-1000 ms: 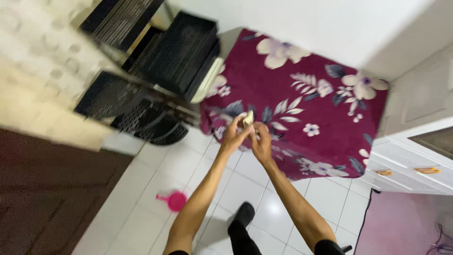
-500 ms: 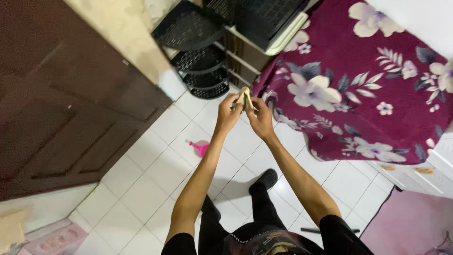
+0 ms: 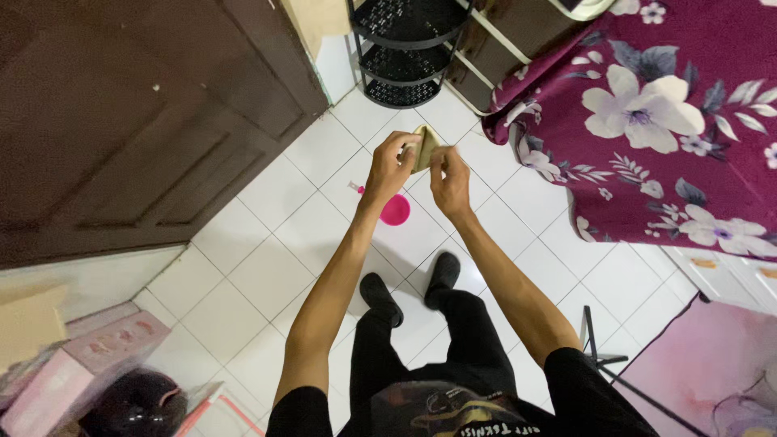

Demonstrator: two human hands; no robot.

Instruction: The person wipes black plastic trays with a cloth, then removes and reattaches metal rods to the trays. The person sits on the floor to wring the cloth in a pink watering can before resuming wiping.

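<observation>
Hands, two, bare, raised together at chest height over white tiled floor [image 3: 267,251]. Left hand [image 3: 392,166]: grip closed, fingertips pinched on the near edge of a small folded tan cloth [image 3: 426,146]. Right hand [image 3: 451,180]: grip closed, thumb and fingers clamped on the cloth's opposite edge; hands nearly touching. Round pink plastic scoop [image 3: 394,210] on tiles directly below. Dark brown panelled door [image 3: 121,129] left, black perforated corner shelf [image 3: 401,48] ahead, maroon floral bedcover [image 3: 647,129] right; open tiles between.
</observation>
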